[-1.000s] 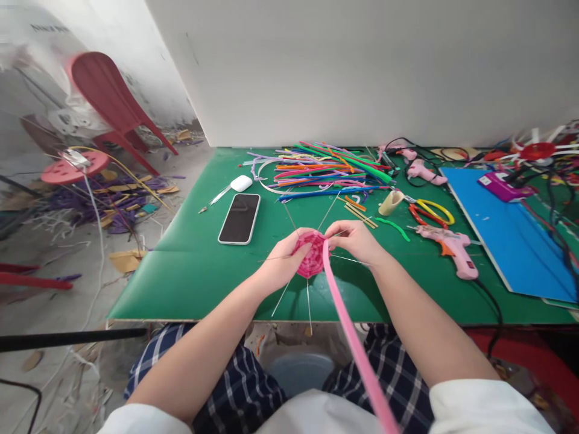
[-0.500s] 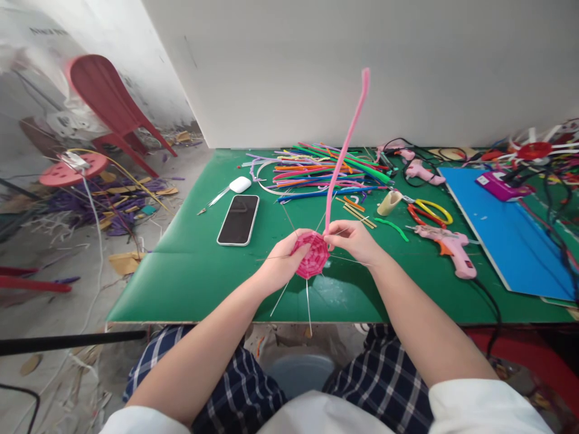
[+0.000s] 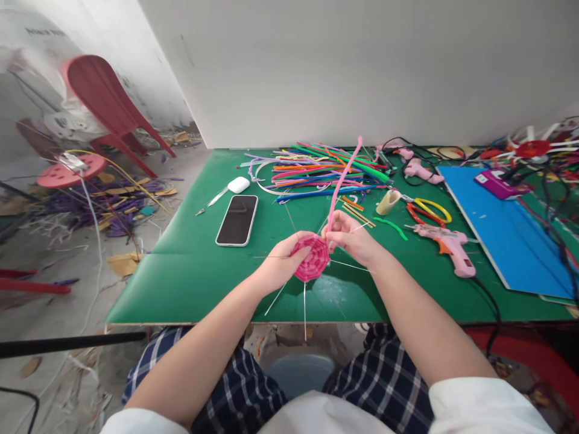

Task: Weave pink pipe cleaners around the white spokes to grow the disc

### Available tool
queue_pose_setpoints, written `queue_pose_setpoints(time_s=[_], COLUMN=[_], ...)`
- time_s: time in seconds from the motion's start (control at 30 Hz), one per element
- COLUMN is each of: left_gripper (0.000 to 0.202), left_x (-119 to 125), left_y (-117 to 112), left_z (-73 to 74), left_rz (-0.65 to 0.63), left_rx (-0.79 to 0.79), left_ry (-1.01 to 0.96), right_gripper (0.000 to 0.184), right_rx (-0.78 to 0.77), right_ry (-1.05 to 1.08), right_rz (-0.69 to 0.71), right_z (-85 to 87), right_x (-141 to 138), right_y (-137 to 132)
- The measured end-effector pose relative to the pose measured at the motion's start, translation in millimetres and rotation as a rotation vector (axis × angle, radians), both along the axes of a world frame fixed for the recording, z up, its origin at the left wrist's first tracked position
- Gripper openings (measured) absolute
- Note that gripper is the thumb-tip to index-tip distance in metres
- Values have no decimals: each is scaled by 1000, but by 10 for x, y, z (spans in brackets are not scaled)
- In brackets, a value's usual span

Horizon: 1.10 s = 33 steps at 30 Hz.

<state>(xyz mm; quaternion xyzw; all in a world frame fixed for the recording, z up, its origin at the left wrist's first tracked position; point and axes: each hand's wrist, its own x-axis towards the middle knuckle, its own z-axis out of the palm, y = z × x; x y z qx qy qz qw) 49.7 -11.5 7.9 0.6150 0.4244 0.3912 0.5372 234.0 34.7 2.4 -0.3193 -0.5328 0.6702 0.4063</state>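
A round pink weave (image 3: 313, 259) with thin wire spokes sticking out all round is held above the table, near its front edge. My left hand (image 3: 284, 260) is closed on its left side, thumb lying across the top face. At the weave's right edge, my right hand (image 3: 347, 236) pinches a pink pipe cleaner (image 3: 340, 184), whose free end rises up and leans to the right. Several spokes pass close to my right fingers. The underside of the weave and my left fingertips are hidden.
On the green table (image 3: 181, 289) are a phone (image 3: 237, 220), a white case (image 3: 238, 184), a heap of coloured pipe cleaners (image 3: 312, 172), pliers (image 3: 427, 211), a pink glue gun (image 3: 447, 244) and a blue board (image 3: 497, 241). A red chair (image 3: 99, 90) stands on the littered floor.
The free end of the pink pipe cleaner has dropped lower. My right fingers have shifted slightly at the weave's edge, and the weave has tilted a little in my left hand.
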Motion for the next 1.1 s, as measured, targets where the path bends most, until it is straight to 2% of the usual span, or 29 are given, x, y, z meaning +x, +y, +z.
queue_pose_setpoints(time_s=[0.13,0.3,0.4,0.63,0.77,0.9,1.1], left_gripper=[25,25,26,27,23,23,22], left_x=[-14,-26,-31,-58,-77,-90,-107], left_y=[13,19,17,15,-10,-118,-348], left_z=[-18,-24,-15,37,88,217,479], left_rz=[-23,0,16,24,51,74,63], left_rx=[-44,-119,-166,-285,-190,-41,106], left_ry=[-77,-130,-155,-286,-290,-191,-64], right_gripper=[26,11,8,23,29,28,21], right_rx=[43,127,142,155,272,435,714], right_ry=[36,-22,-82,-140,-228,-297,-357], right_rz=[-8,1,-11,-6,-53,-135,-87], right_z=[14,10,26,63,151,327,593], right_x=[-1,21,30,38,11,-19,-5], right_y=[-15,-13,-16,-37,-104,-230,-401])
